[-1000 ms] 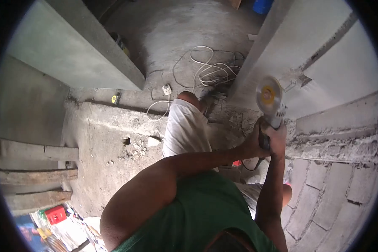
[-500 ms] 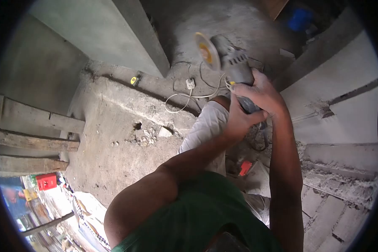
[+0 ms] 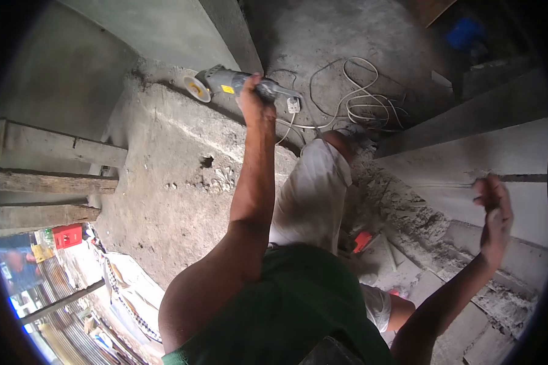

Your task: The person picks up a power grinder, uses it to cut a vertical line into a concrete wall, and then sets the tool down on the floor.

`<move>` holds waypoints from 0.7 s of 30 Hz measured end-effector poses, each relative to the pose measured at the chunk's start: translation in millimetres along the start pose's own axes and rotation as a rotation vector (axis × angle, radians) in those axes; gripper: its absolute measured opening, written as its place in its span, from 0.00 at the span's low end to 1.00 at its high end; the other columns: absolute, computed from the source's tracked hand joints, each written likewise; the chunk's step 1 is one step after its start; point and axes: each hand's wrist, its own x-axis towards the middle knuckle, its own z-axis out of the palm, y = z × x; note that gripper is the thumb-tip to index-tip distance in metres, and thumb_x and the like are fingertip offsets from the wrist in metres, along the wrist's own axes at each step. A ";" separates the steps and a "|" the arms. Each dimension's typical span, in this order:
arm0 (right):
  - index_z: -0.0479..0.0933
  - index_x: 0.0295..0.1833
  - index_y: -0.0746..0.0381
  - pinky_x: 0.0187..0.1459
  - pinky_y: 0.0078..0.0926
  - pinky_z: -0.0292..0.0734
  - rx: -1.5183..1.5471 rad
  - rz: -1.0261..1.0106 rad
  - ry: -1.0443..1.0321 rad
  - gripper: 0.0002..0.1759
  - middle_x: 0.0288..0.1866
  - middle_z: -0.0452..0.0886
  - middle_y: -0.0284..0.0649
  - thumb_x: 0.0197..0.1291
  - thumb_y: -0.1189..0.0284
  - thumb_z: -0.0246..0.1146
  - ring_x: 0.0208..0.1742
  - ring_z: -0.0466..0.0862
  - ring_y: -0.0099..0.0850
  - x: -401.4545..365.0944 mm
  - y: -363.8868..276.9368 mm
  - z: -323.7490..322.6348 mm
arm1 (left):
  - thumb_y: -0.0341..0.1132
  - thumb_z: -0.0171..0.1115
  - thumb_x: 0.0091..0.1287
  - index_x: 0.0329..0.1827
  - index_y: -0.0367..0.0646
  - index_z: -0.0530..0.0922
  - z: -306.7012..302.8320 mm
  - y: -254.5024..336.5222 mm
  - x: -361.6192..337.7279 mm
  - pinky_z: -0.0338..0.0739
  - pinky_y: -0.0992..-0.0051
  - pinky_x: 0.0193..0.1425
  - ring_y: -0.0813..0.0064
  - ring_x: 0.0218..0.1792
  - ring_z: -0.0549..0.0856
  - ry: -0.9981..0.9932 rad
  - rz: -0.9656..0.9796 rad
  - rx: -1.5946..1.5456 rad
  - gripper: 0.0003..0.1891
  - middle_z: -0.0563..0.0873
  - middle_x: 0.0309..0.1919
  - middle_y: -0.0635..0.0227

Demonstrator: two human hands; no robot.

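Observation:
My left hand [image 3: 256, 100] is wrapped round the rear body of a grey angle grinder [image 3: 228, 81]. The grinder lies sideways over the raised concrete edge, with its round cutting disc [image 3: 197, 89] pointing left, close to the foot of a pillar. A cable runs from its back end toward a white socket block [image 3: 293, 104]. Off to the right, my right hand [image 3: 496, 213] is raised in front of the pale wall, near a dark groove [image 3: 520, 178] cut in it. Its fingers are loosely bent and apart, with nothing in them.
White cord [image 3: 371, 106] lies coiled on the floor ahead. Dusty rubble [image 3: 408, 213] runs along the wall at right. A red object [image 3: 362, 241] sits beside my leg. Wooden planks [image 3: 55, 182] stand at left, and the concrete slab [image 3: 158, 225] has a small hole [image 3: 207, 162].
The grinder has moved left and down, now in my left hand alone. My right hand has let go of it and swung right toward the wall. My view has shifted slightly.

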 end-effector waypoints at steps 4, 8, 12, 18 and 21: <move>0.73 0.71 0.65 0.61 0.32 0.74 0.140 0.251 -0.118 0.28 0.59 0.84 0.42 0.67 0.71 0.64 0.61 0.82 0.34 -29.9 48.2 45.8 | 0.23 0.65 0.56 0.42 0.44 0.78 -23.1 9.4 52.2 0.84 0.66 0.37 0.67 0.30 0.84 0.027 -0.015 -0.029 0.11 0.83 0.32 0.70; 0.73 0.70 0.65 0.58 0.27 0.75 0.243 0.429 -0.110 0.27 0.58 0.84 0.41 0.65 0.81 0.62 0.58 0.83 0.31 -45.3 66.3 72.0 | 0.24 0.61 0.56 0.49 0.44 0.79 -23.1 18.3 70.3 0.85 0.58 0.44 0.63 0.39 0.85 0.166 -0.007 0.015 0.16 0.84 0.39 0.68; 0.74 0.69 0.66 0.59 0.27 0.75 0.125 0.308 0.065 0.27 0.57 0.85 0.42 0.66 0.70 0.66 0.57 0.84 0.31 -41.2 68.6 36.3 | 0.24 0.61 0.53 0.42 0.46 0.77 -89.0 32.5 144.4 0.82 0.62 0.43 0.63 0.35 0.84 0.144 -0.063 -0.019 0.14 0.82 0.36 0.68; 0.70 0.73 0.61 0.57 0.35 0.82 0.060 0.345 -0.324 0.39 0.70 0.78 0.41 0.57 0.68 0.75 0.60 0.84 0.33 -21.6 103.0 150.0 | 0.26 0.61 0.55 0.35 0.48 0.75 -88.9 46.2 146.7 0.81 0.64 0.31 0.66 0.28 0.84 0.297 -0.150 0.038 0.07 0.82 0.30 0.70; 0.73 0.69 0.61 0.52 0.33 0.84 -0.001 0.116 -0.449 0.36 0.63 0.79 0.42 0.54 0.72 0.77 0.56 0.85 0.34 -25.7 111.1 238.7 | 0.27 0.62 0.56 0.37 0.46 0.76 -103.3 38.5 157.8 0.82 0.62 0.32 0.64 0.29 0.85 0.328 -0.167 0.040 0.07 0.83 0.30 0.69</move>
